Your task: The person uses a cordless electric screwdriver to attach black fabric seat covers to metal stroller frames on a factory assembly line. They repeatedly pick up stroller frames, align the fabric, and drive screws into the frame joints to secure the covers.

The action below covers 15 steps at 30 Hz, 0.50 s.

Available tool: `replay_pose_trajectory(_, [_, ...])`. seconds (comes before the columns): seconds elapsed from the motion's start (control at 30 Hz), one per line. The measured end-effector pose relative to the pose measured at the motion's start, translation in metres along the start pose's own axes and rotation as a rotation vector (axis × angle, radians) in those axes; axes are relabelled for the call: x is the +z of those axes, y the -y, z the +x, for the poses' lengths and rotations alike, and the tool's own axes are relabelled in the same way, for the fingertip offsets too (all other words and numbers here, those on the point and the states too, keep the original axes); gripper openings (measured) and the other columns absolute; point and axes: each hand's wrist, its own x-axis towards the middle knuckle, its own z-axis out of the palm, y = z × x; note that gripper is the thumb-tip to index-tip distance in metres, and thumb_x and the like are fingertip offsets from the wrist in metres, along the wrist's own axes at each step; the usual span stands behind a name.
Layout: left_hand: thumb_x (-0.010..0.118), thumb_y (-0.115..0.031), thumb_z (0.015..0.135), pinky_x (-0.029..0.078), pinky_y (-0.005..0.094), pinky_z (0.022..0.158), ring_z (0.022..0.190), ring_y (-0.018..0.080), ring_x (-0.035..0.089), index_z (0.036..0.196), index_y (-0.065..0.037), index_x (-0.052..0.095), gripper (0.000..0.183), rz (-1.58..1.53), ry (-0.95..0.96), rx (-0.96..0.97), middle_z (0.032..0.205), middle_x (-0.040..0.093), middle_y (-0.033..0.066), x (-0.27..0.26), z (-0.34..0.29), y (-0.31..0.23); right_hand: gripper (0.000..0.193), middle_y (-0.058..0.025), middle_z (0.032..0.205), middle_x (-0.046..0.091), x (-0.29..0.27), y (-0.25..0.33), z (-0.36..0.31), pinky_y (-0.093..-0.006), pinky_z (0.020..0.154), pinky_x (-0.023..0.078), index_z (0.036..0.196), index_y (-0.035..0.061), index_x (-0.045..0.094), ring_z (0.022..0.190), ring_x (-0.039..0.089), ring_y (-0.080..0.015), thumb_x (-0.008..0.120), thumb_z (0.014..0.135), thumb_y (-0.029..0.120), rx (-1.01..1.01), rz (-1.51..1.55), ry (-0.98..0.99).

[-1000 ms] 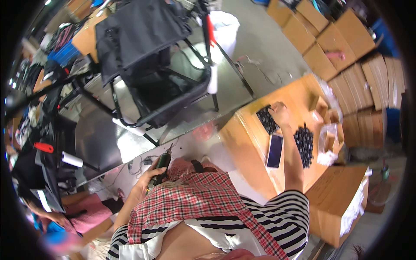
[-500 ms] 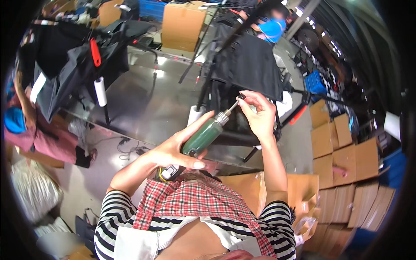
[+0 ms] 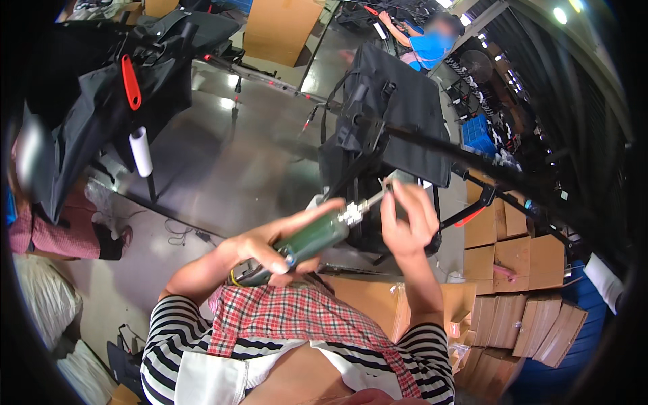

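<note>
Nearest is a red plaid apron [image 3: 290, 314] over a striped top, with both forearms reaching up past it. The left hand [image 3: 270, 251] is wrapped around a green power screwdriver [image 3: 314, 237], its silver chuck and bit angled up to the right. At the bit's tip, the right hand [image 3: 410, 226] pinches a small dark piece [image 3: 388, 187] between thumb and forefinger, the other fingers loosely curled — blur hides the piece's exact shape.

Just beyond the hands stands a black fabric item [image 3: 405, 125] with dark tubes, on a shiny table [image 3: 263, 162]. On the table's left side is more black fabric [image 3: 74, 135], with a red handle [image 3: 131, 82] and a white sleeve [image 3: 140, 152] on a dark leg. Cardboard boxes [image 3: 516, 260] stand to the right.

Farther off are a blue crate [image 3: 478, 133], a large cardboard sheet [image 3: 280, 30] and — near the top — a co-worker in a blue shirt [image 3: 430, 48].
</note>
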Motion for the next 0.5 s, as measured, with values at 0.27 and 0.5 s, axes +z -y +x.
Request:
replay_pose_trajectory(0.27, [0.086,-0.005,0.062,0.037,0.0254,0.042,0.053,0.0169,0.048,0.161,-0.017,-0.002,0.134,-0.249,0.321,0.048,0.091,0.052,0.0241,-0.055,-0.002,-0.032,0.045,-0.0180,0.110,0.065,0.008,-0.067,0.031,-0.0415,0.091,0.052,0.123,-0.0032,0.059,0.102,0.065,-0.0316,0.073,0.082,0.008,0.573,0.048,-0.278])
replay_pose_trajectory(0.5, [0.087,0.003,0.053,0.039,0.0263,0.042,0.061,0.0201,0.049,0.160,-0.024,0.010,0.135,-0.361,0.528,0.258,0.113,0.050,0.0294,-0.082,0.007,-0.068,0.052,-0.0140,0.126,0.057,0.189,-0.270,0.086,-0.0532,0.109,0.035,0.126,0.0038,0.060,0.125,0.049,-0.0298,0.071,0.081,0.027,0.122,-0.955,0.461])
